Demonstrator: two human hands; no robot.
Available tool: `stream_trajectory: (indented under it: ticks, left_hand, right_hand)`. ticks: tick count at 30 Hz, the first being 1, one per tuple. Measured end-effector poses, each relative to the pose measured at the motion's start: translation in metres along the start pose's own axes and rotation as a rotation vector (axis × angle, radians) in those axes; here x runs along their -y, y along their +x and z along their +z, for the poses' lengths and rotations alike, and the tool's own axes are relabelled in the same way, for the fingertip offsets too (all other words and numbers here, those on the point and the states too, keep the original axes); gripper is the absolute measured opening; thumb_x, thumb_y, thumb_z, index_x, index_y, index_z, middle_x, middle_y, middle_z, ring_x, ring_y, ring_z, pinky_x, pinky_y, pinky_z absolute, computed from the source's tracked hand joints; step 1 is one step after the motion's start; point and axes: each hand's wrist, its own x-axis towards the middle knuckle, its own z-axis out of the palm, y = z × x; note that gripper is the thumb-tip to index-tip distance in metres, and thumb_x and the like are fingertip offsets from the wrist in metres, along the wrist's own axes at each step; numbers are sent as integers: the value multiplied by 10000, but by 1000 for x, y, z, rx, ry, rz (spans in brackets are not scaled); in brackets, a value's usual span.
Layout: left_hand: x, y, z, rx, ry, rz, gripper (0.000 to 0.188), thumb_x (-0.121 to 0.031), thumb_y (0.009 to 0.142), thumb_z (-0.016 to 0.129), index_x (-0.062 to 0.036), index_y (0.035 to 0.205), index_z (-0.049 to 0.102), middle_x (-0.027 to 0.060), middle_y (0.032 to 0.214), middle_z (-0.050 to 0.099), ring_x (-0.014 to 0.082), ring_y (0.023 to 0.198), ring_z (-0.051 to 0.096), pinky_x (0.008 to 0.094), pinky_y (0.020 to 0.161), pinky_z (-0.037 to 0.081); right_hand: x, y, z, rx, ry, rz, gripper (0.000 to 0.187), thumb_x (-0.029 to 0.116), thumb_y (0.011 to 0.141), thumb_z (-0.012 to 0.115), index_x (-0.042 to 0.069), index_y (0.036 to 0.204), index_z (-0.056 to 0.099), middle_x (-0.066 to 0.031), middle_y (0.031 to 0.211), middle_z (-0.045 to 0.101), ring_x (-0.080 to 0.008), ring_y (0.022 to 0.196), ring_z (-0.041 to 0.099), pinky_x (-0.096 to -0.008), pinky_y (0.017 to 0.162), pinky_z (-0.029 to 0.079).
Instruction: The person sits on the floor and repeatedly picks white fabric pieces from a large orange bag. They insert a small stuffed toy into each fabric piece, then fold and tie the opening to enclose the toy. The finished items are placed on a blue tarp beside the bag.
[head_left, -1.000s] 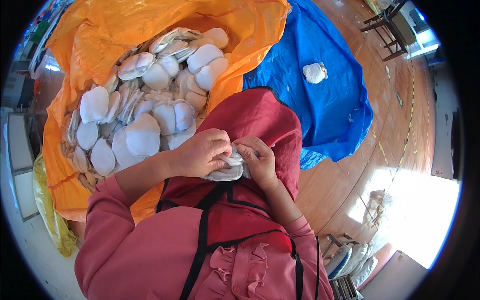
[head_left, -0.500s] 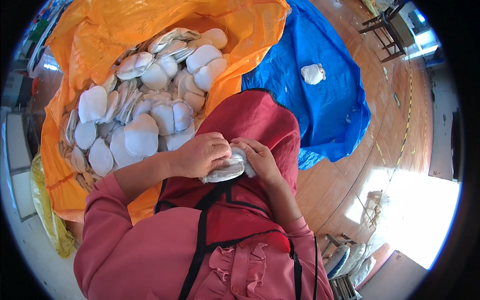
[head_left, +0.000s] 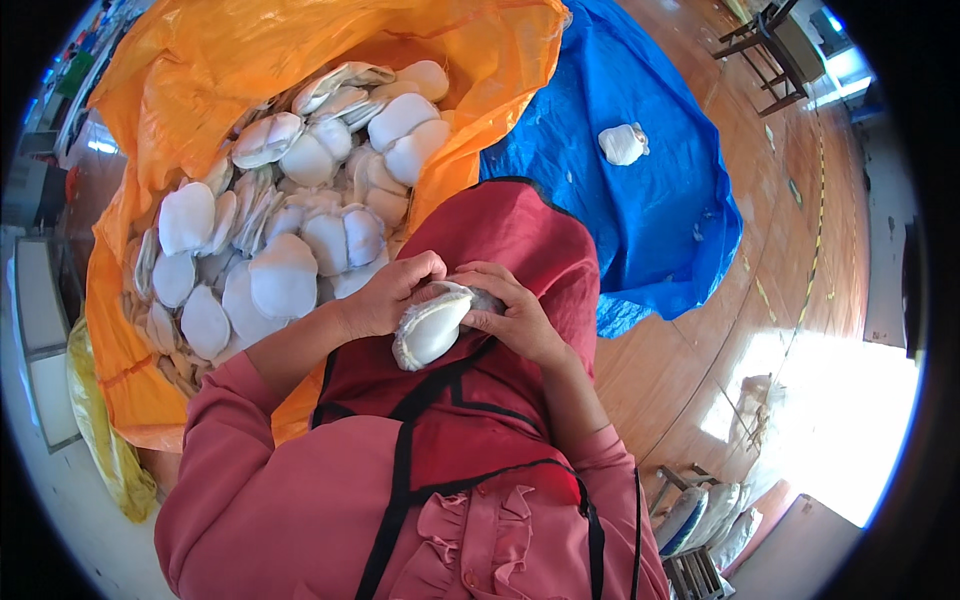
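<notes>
Over my lap, I have a white padded fabric piece [head_left: 428,331] with a rough seamed edge, its rounded end toward my body. My left hand [head_left: 393,292] is closed on its upper left edge, fingertips bent in. My right hand [head_left: 508,312] wraps round its other end, thumb pressed on the near side. Part of the piece is hidden under the fingers. Left of my lap, an open orange sack [head_left: 330,27] holds many similar pale oval pads [head_left: 283,275], some joined in pairs.
A blue plastic sheet [head_left: 665,230] spreads beyond my lap to the right, with one bunched white piece [head_left: 623,145] on it. A chair [head_left: 775,55] stands at the far right. A yellow bag [head_left: 105,430] lies left, and a seat with cushions [head_left: 700,515] is at lower right.
The padded piece has turned in my hands and shows a fuller, rounded white face. My left hand has lifted slightly and shifted left; my right thumb now presses the piece's near side.
</notes>
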Motion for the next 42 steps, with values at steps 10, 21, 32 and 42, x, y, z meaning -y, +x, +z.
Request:
stream_trajectory:
  ticks: [10, 21, 32, 42]
  left_hand:
    - [-10, -5, 1, 211, -372, -313, 181, -100, 964, 650, -69, 1125, 572, -23, 994, 601, 63, 919, 564, 244, 842, 472]
    - [-19, -19, -2, 233, -697, -439, 312, 13, 906, 656, -41, 1211, 623, 15, 1148, 641, 89, 1027, 615, 258, 898, 505]
    - [-44, 2, -1, 311, -475, -432, 470, 73, 807, 720, -98, 1172, 478, 5, 1037, 569, 94, 971, 558, 271, 831, 472]
    - [-21, 18, -2, 290, -879, -437, 297, -158, 910, 728, -65, 1133, 556, -1, 1044, 593, 80, 934, 560, 249, 800, 465]
  right_hand:
    - [-13, -15, 7, 84, 139, 90, 444, 181, 868, 785, 24, 1249, 618, -91, 1218, 607, -201, 1137, 579, -325, 999, 452]
    - [-14, -21, 20, 84, 151, -6, 368, 174, 927, 725, 23, 1232, 584, -54, 1223, 595, -160, 1125, 559, -309, 987, 447]
    - [-21, -30, 13, 9, 277, 104, 352, 128, 911, 726, 48, 1225, 588, -30, 1157, 601, -133, 1080, 560, -304, 954, 462]
    - [13, -19, -19, 25, -156, -26, 339, 79, 813, 781, 3, 1116, 650, -94, 1083, 626, -197, 985, 624, -320, 871, 498]
